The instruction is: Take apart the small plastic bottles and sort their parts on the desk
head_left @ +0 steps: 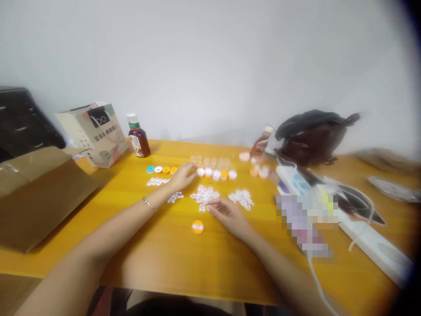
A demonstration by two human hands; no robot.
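Observation:
My left hand [184,175] stretches over the table, its fingertips beside the left end of a row of round white and orange caps [216,175]. Its thumb and fingers look apart, and no held thing shows. At the edge of a heap of small white spoked plastic pieces [204,194] are the loosely bent, parted fingers of my right hand [228,215]. They touch or nearly touch a piece there. Nearer me lies an orange disc [198,227] with small white parts on top. Small round white pieces [175,197] lie partly behind my left forearm.
Teal, white and orange discs [158,170] stand left of my left hand, clear plastic pieces [210,163] behind. Another white heap [241,199] lies right. A dark red bottle [139,139], paper bag [101,131] and cardboard box [42,197] stand left; a power strip [371,245] and dark bag [312,136] right.

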